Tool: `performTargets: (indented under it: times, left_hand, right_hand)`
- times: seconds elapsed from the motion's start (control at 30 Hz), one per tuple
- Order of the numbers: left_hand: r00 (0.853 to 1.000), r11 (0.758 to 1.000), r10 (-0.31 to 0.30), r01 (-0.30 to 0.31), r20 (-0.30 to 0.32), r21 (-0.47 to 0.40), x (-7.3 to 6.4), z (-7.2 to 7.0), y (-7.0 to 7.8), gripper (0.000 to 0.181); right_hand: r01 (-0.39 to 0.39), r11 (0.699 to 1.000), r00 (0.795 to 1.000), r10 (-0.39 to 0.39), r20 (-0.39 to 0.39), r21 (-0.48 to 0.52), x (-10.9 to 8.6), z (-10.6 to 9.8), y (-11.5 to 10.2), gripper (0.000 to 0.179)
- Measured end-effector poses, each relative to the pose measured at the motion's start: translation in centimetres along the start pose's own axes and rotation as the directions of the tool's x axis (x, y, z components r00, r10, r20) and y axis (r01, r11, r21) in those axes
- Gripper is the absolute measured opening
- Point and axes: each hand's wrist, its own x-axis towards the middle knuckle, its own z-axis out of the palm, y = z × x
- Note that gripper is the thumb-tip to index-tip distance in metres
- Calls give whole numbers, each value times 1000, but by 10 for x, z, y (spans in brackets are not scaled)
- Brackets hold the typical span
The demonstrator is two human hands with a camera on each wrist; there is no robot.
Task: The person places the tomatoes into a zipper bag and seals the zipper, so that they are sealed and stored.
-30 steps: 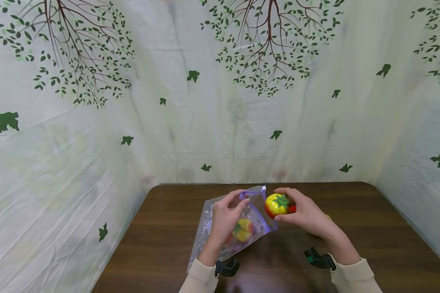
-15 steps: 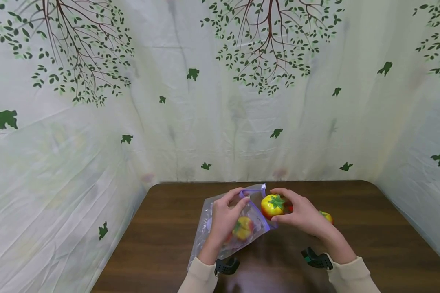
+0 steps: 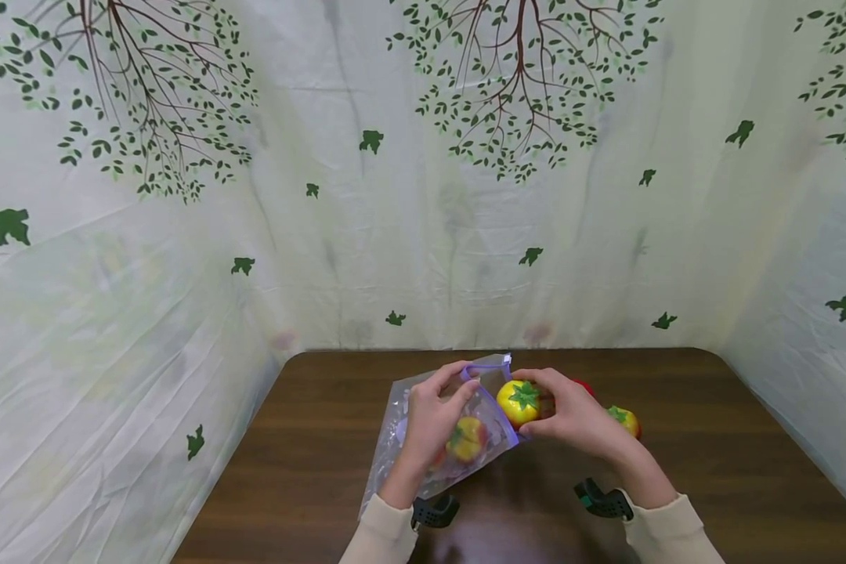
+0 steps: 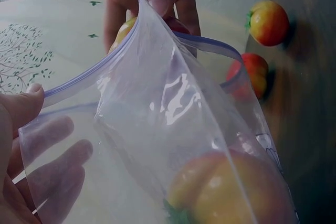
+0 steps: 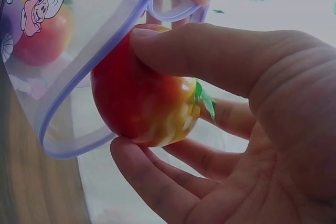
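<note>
My left hand [image 3: 432, 419] pinches the rim of a clear zip bag [image 3: 389, 450] with a purple zip strip, and the bag's mouth gapes toward the right. My right hand [image 3: 581, 415] grips a red-and-yellow toy tomato [image 3: 518, 403] with a green leafy top. In the right wrist view the toy tomato [image 5: 142, 90] sits between thumb and fingers, its red end at the bag's mouth. Inside the bag lies another toy tomato [image 4: 226, 190]; cartoon figures are printed on the plastic. A purple item behind the print is only partly seen.
Two more red-and-yellow fruits, one toy tomato [image 4: 269, 23] and a redder one [image 4: 249, 74] partly behind the bag, lie on the brown wooden table [image 3: 310, 470]. A pale curtain [image 3: 458, 298] with leaf prints hangs behind the table.
My right hand has moved left with the toy tomato, bringing it to the bag's mouth. More of the fruit on the table beyond my right wrist shows now. The left hand stays put.
</note>
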Motion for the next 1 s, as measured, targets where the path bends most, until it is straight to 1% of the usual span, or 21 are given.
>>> performTargets:
  times: [0.17,0.4,0.63,0.9,1.0]
  left_hand:
    - [1000,1000,-8,8,2,7,-2,-1,0,32]
    - [1000,999,-1,1,5,33,-3,-2,-1,33]
    - [999,999,-27,26,25,43,-4,-3,-2,34]
    - [999,999,6,-7,37,33,-1,-3,-1,33]
    - [999,999,6,-7,35,42,0,-2,1,33]
  right_hand:
    - [20,1000,1000,-20,15,12,0,3,-1,74]
    - [20,1000,999,-20,34,8,1,7,0,74]
    - [17,1000,998,-18,53,16,1,6,3,75]
    - [-26,999,1000,26,5,-19,1,0,2,76]
    - [-34,999,999,34,5,-16,1,0,2,76]
